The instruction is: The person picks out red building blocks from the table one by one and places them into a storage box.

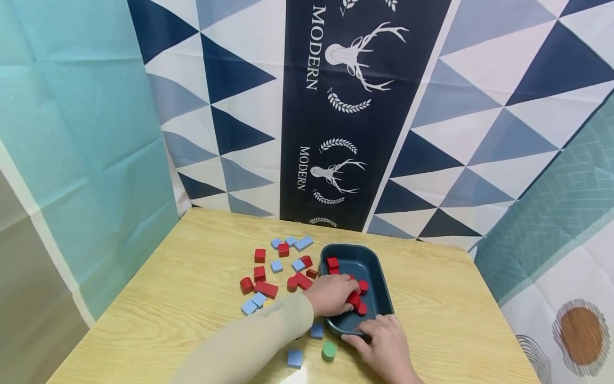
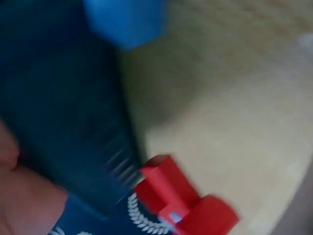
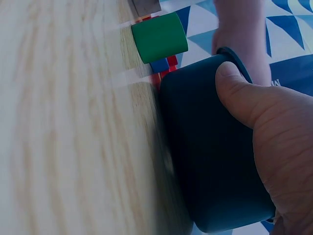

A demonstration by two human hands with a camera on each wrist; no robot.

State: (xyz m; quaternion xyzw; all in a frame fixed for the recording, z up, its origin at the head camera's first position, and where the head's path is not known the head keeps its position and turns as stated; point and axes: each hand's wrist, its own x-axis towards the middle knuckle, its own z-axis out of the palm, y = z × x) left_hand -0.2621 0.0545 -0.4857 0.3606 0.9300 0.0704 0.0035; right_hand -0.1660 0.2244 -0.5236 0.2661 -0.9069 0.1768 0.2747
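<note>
A dark blue tray [image 1: 357, 268] stands on the table with several red blocks [image 1: 333, 263] in it. Inside the tray, my left hand [image 1: 332, 295] curls its fingers and thumb round a red block [image 1: 354, 300], which the fingers partly cover. Other red pieces lie close beside it. My right hand [image 1: 385, 344] grips the tray's near right corner; in the right wrist view its thumb [image 3: 234, 90] lies over the rim. A green cylinder [image 1: 329, 351] stands just left of the right hand. The left wrist view is blurred, showing the tray's outer wall [image 2: 63, 98].
Left of the tray, red blocks [image 1: 266, 289] and light blue blocks [image 1: 276, 266] lie scattered. Blue blocks [image 1: 295, 358] sit near the tray's front left. A yellow piece [image 1: 268, 302] is mostly behind the left sleeve [image 1: 259, 341]. Patterned cloth [image 1: 230, 128] hangs behind the table.
</note>
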